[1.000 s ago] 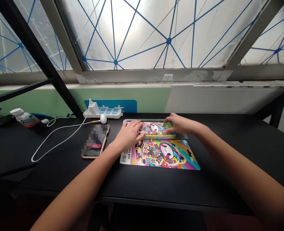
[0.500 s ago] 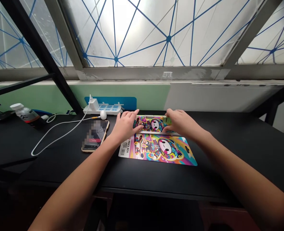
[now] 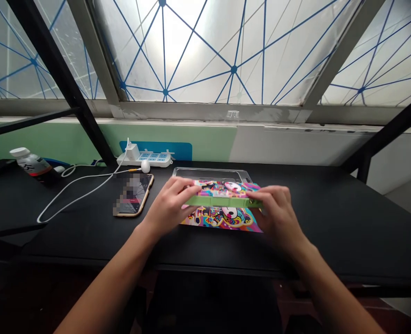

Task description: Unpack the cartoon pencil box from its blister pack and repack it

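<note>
A colourful pencil box (image 3: 222,195) with a green side and a cartoon panda lid is held above the black table (image 3: 330,222) between both hands. My left hand (image 3: 168,204) grips its left end with fingers curled round it. At the box's right end my right hand (image 3: 277,213) is closed on it. Below the box lies the printed cardboard insert (image 3: 222,219) with the same cartoon. Behind it sits the clear plastic packaging tray (image 3: 210,174), with nothing in it.
A phone (image 3: 133,200) lies left of the hands, with a white cable (image 3: 76,195) running to a power strip (image 3: 146,158) by the wall. A bottle (image 3: 31,163) lies at far left. Black frame bars stand at left and right.
The pencil box came out of the clear tray and was lifted toward me, over the cardboard insert. Both hands moved back with it.
</note>
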A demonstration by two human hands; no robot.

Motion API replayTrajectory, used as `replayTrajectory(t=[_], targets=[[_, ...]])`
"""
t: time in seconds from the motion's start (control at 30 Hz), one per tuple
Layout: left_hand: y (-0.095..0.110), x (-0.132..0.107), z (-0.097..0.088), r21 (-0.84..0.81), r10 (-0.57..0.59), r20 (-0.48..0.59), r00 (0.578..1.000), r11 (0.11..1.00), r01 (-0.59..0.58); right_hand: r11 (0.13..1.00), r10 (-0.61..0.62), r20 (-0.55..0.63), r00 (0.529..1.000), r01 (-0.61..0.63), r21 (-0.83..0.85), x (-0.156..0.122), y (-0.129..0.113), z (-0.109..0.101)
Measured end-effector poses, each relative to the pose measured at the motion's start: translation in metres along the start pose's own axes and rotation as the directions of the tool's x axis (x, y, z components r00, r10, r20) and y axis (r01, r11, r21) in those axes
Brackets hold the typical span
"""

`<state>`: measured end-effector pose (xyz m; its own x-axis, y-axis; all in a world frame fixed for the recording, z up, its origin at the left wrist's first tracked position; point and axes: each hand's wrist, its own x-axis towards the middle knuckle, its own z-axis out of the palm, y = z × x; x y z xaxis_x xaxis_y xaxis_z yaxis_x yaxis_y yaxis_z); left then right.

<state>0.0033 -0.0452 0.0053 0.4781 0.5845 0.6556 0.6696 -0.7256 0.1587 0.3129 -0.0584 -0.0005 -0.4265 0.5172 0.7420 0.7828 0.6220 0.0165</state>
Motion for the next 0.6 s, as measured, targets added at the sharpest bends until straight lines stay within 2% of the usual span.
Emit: replayTrajectory(t=[0.1,0.2,0.3,0.4,0.6], targets=[[0.013,-0.033,0.005,-0.067,-0.095,0.112,0.989,0.992,0.103,1.000,0.010,0.012,1.000,-0.010,0.016,-0.026,-0.014,0.002],[0.019,-0.051,0.008,-0.107,-0.234,0.217,0.948,0.959,0.261,0.994,0.064,0.072,0.995,-0.070,0.088,-0.039,-0.019,0.005],[0.019,-0.055,0.008,-0.116,-0.360,0.280,0.890,0.907,0.404,0.954,0.150,0.214,0.965,-0.198,0.225,-0.046,-0.017,0.006],[0.017,-0.053,0.007,-0.131,-0.435,0.334,0.836,0.857,0.498,0.911,0.218,0.366,0.905,-0.323,0.257,-0.052,-0.015,0.005],[0.014,-0.051,0.007,-0.125,-0.447,0.366,0.816,0.846,0.519,0.848,0.351,0.448,0.822,-0.482,0.220,-0.055,-0.009,0.003]])
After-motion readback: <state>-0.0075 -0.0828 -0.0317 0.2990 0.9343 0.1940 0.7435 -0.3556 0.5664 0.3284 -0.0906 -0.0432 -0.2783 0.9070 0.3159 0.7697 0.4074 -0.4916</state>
